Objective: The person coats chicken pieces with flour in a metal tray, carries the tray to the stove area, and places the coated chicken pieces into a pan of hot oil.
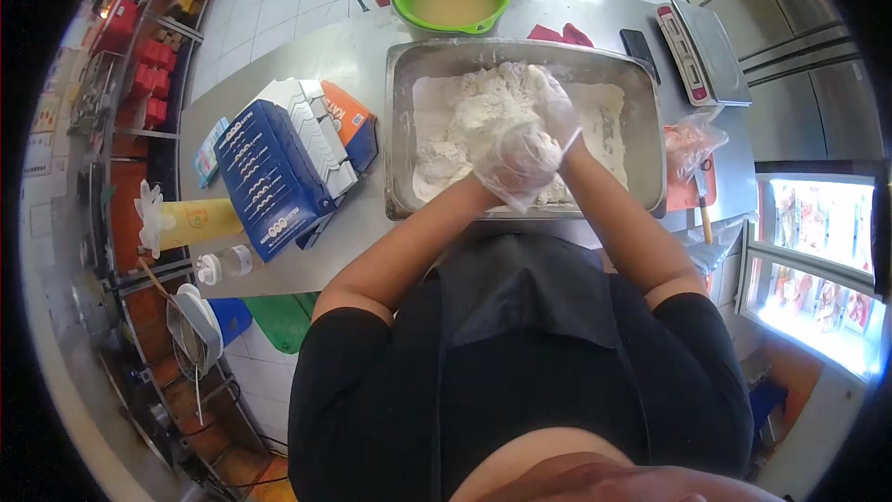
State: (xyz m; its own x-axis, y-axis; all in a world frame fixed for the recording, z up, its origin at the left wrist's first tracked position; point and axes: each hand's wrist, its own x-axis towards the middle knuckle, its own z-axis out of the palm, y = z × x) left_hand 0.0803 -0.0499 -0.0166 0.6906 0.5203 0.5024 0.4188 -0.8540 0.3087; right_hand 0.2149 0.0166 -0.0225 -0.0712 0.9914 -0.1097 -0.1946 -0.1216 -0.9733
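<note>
A deep steel pan (401, 130) of white flour (609, 116) stands in front of me on the steel table. Lumpy flour-coated pieces (483, 98) are heaped in its middle; what is under the coating is hidden. Both my hands are in clear plastic gloves dusted with flour. My left hand (520, 160), over the near middle of the pan, looks closed, with its fingers curled and mostly hidden by flour. Just beyond it, my right hand (556, 104) lies against the right side of the heap, its fingertips buried or covered in flour.
Behind the pan stands a green colander (404, 2) with cloudy liquid. On the left are blue boxes (269, 181), a yellow container (200, 220) and a clear bottle (228, 263). On the right are a scale (706, 56), a phone (638, 51), a plastic bag (692, 144) and a knife (704, 214).
</note>
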